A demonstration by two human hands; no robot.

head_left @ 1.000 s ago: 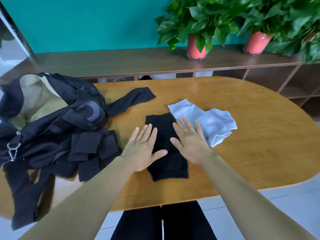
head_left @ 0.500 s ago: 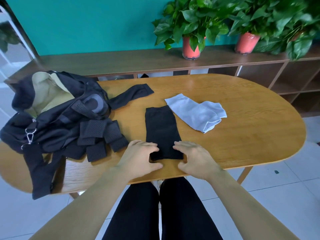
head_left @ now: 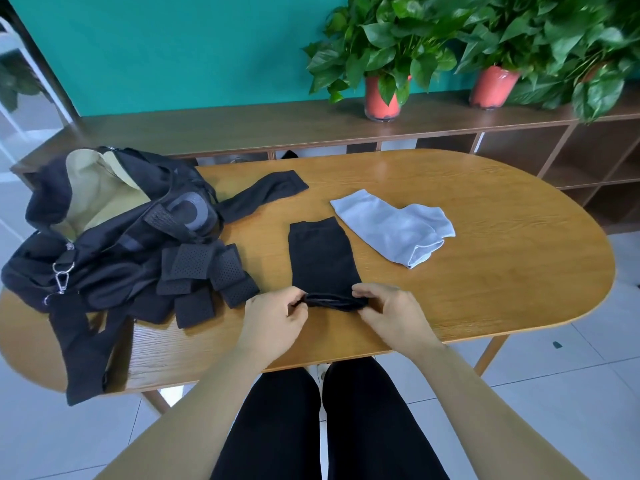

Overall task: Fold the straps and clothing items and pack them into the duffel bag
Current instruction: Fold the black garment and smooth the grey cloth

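Fingers of left hand and right hand pinch black garment between duffel bag and grey cloth.

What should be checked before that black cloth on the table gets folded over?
1. Grip of the left hand on the near edge of the black cloth: pinched, ok.
2. Grip of the right hand on the same edge: pinched, ok.
3. The rest of the black cloth lies flat on the table: ok.
4. The light blue cloth is clear of the black cloth's far corner: cannot tell, they lie very close.
5. The duffel bag is open to receive it: ok, its pale lining shows.
6. The mesh straps are packed: not ok, they are heaped against the bag.
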